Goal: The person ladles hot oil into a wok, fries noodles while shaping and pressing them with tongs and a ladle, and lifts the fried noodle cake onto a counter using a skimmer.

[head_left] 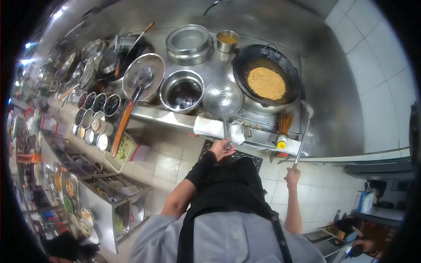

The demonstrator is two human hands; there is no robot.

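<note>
My left hand (222,149) is closed around the handle of a round perforated skimmer (222,98), whose disc is over the stove's front, between a steel pot and the wok. My right hand (292,175) grips the end of a long-handled ladle (302,143). The ladle's head is at the stove's right end, beside the dark wok (292,70) and apart from the food. Inside the wok, a round golden mass of food (266,83) sits in brownish oil. A bamboo brush (285,124) with a yellow end stands near the ladle.
A steel pot (165,93) holding dark liquid stands left of the skimmer. Behind are a large lidded pot (188,56) and a cup of yellow liquid (227,43). A wooden-handled strainer (124,125) juts over the stove edge. White cloths (209,126) lie along the front.
</note>
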